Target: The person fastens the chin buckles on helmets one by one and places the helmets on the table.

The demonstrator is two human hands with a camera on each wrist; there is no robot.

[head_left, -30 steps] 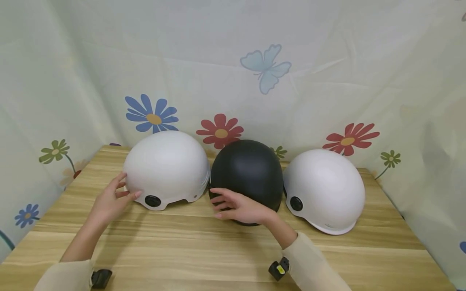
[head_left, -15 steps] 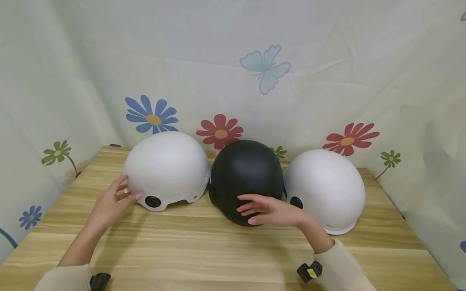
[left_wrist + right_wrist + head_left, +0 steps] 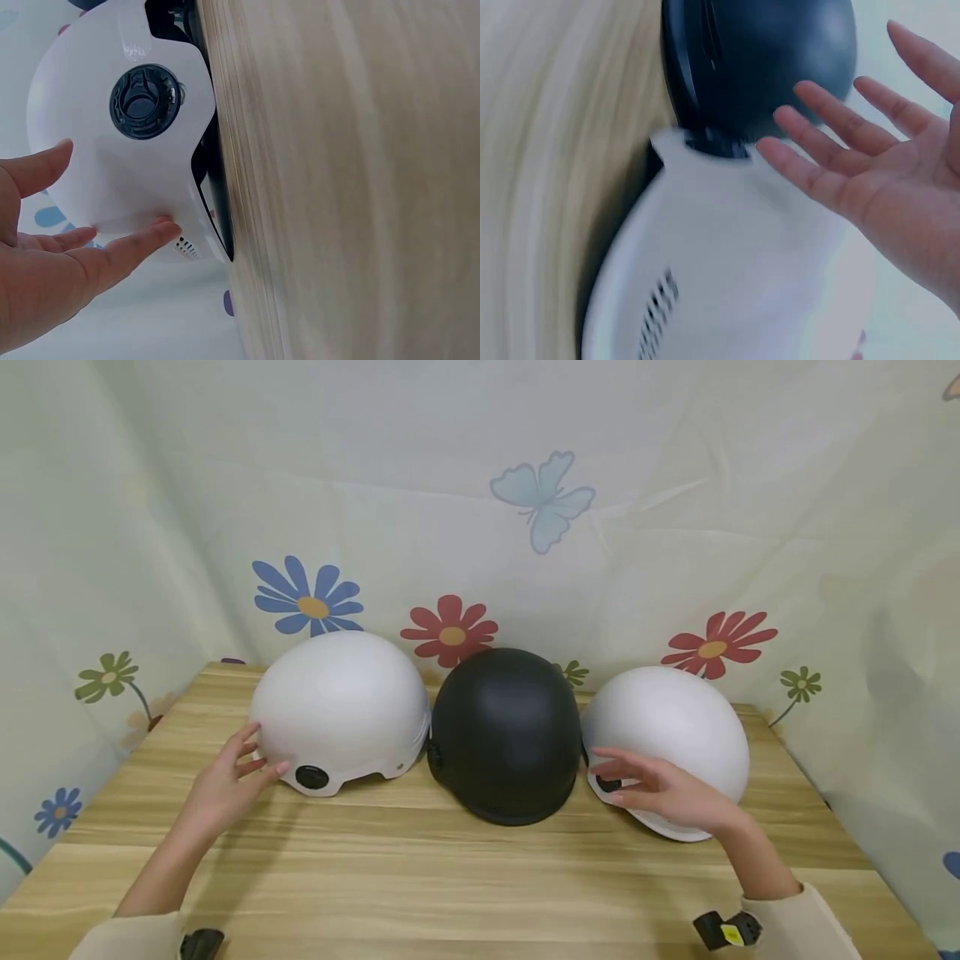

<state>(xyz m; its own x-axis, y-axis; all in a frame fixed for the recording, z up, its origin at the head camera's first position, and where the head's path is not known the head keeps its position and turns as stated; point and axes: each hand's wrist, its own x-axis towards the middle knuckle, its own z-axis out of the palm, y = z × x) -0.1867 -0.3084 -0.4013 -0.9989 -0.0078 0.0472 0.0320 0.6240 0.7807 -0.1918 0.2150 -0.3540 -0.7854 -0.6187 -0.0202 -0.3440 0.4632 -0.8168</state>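
Observation:
Three helmets stand side by side: a white helmet (image 3: pixel 341 702) on the left, a black helmet (image 3: pixel 506 727) in the middle and another white helmet (image 3: pixel 675 710) on the right. My left hand (image 3: pixel 225 789) is at the left helmet's side, its relaxed fingers reaching to the shell. In the left wrist view, fingertips (image 3: pixel 163 225) lie against the shell near small vent holes, below a round black vent (image 3: pixel 145 101). My right hand (image 3: pixel 671 789) is in front of the right helmet, fingers spread and holding nothing, overlapping that helmet's black side vent.
The helmets stand along the back of a wooden table (image 3: pixel 450 885). Behind them hangs a pale curtain (image 3: pixel 420 485) printed with flowers and a butterfly. A small black device (image 3: pixel 727 932) sits at the right cuff, and another black device (image 3: pixel 201 943) at the left.
My right hand has moved rightward, from in front of the black helmet to in front of the right white helmet. My left hand and the helmets have stayed in place.

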